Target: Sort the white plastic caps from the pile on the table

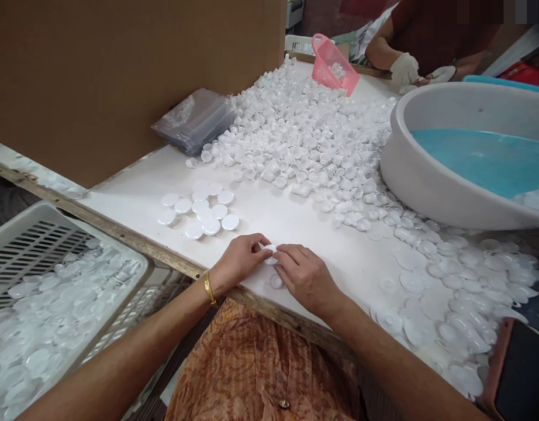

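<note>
Close to the table's front edge, my left hand (241, 261) and my right hand (305, 276) meet around a small round white plastic cap (270, 255). Fingertips of both hands pinch its rim from either side. Below it, under my right fingers, a translucent plastic disc (276, 282) lies on the table. To the left, several round white caps (200, 207) rest in a loose group. Translucent discs (412, 283) are spread to the right of my right hand.
A big heap of small white cup-shaped parts (304, 134) covers the table's back, with a pink scoop (333, 67) behind. At right stand a grey tub (462, 193) and a phone (521, 374). A white basket (133, 292) of parts is at left. A co-worker's gloved hand (404, 69) is opposite.
</note>
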A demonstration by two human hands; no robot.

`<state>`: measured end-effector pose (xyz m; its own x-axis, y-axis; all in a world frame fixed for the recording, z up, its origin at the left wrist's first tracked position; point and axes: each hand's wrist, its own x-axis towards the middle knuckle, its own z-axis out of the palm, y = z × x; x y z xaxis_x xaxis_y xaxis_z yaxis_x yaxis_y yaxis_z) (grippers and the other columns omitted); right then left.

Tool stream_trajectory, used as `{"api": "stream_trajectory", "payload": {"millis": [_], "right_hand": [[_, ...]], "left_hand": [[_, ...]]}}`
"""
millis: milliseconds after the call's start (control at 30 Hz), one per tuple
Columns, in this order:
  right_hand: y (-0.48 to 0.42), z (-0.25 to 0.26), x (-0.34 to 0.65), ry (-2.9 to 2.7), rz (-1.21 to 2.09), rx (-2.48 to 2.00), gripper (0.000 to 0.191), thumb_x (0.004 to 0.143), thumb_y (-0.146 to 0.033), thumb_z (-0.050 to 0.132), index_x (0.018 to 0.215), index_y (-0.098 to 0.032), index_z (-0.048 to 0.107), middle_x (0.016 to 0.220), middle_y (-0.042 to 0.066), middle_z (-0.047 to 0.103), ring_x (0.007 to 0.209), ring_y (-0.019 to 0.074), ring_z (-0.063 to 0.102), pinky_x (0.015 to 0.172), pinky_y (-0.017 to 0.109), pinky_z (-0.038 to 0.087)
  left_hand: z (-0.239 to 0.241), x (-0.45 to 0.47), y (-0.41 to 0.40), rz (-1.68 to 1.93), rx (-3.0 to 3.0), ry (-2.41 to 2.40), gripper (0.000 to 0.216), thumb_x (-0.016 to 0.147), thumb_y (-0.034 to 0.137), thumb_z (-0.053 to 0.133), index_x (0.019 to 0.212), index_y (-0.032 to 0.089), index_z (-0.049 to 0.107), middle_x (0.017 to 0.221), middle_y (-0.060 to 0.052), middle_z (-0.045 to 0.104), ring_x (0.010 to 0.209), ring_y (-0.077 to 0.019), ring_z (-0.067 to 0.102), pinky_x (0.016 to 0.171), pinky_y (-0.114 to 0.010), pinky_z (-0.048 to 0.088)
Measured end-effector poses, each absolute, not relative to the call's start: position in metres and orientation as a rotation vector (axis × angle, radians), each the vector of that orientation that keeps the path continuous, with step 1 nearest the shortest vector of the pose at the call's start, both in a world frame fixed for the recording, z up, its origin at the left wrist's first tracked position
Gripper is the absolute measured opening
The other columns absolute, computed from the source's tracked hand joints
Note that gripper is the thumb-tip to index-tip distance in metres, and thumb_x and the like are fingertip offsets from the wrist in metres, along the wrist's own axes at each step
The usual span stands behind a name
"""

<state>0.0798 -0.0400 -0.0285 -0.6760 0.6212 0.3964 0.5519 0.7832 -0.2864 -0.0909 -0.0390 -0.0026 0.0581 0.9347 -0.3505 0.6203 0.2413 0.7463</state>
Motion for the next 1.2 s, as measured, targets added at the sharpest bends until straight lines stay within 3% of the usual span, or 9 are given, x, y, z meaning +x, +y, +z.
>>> {"api": "stream_trajectory", "payload": {"millis": [333,567,767,867,967,1200], "right_hand": [[-0.043,-0.031,0.085,-2.517,0.085,-0.804,0.013,0.085,-0.013,0.049,0.087,-0.014,0.063,0.098,0.008,0.067,0.095,0.0206,0.058,0.082,0.034,0.044],[-0.051,-0.037,0.092,-2.554,0.054,-0.765,0.023,0.084,-0.013,0.050,0.104,-0.013,0.062,0.115,0.011,0.062,0.107,0.0229,0.055,0.090,0.038,0.044],[-0.054,-0.036,0.093,-2.590,0.063,-0.767,0.027,0.083,-0.012,0.049,0.107,-0.012,0.061,0.121,0.013,0.059,0.111,0.0236,0.053,0.091,0.040,0.045],[-0.053,-0.034,0.093,-2.583,0.029,-0.740,0.026,0.083,-0.011,0.050,0.107,-0.012,0.061,0.119,0.012,0.061,0.112,0.0236,0.053,0.091,0.040,0.044],[-0.052,-0.031,0.091,-2.584,-0.026,-0.754,0.024,0.084,-0.012,0.049,0.104,-0.013,0.063,0.117,0.011,0.062,0.111,0.0235,0.054,0.092,0.040,0.043],[-0.051,-0.028,0.097,-2.467,0.114,-0.911,0.019,0.086,-0.019,0.049,0.100,-0.015,0.062,0.109,0.007,0.066,0.104,0.0203,0.057,0.094,0.037,0.041]], "left_hand": [[0.002,-0.087,-0.039,0.384,1.422,1.542,0.020,0.075,0.030,0.053,0.087,0.017,0.062,0.045,0.008,0.043,0.041,-0.0070,0.036,0.044,-0.020,0.028],[-0.002,-0.085,-0.045,0.452,1.375,1.527,0.024,0.077,0.034,0.051,0.091,0.017,0.061,0.048,0.007,0.046,0.040,-0.0070,0.037,0.042,-0.019,0.030],[-0.004,-0.085,-0.053,0.495,1.537,1.586,0.026,0.083,0.035,0.045,0.094,0.020,0.062,0.054,0.003,0.055,0.051,-0.0114,0.049,0.051,-0.021,0.037],[0.000,-0.085,-0.046,0.576,1.681,1.688,0.032,0.088,0.036,0.035,0.097,0.021,0.062,0.076,-0.002,0.064,0.071,-0.0150,0.056,0.066,-0.025,0.042],[0.000,-0.077,-0.031,0.679,1.911,1.871,0.036,0.092,0.032,0.029,0.111,0.021,0.057,0.096,-0.006,0.061,0.090,-0.0182,0.054,0.081,-0.030,0.040],[-0.020,-0.051,-0.011,0.347,2.290,1.928,0.036,0.091,0.025,0.031,0.123,0.022,0.049,0.093,-0.009,0.052,0.088,-0.0219,0.045,0.076,-0.036,0.037]]}}
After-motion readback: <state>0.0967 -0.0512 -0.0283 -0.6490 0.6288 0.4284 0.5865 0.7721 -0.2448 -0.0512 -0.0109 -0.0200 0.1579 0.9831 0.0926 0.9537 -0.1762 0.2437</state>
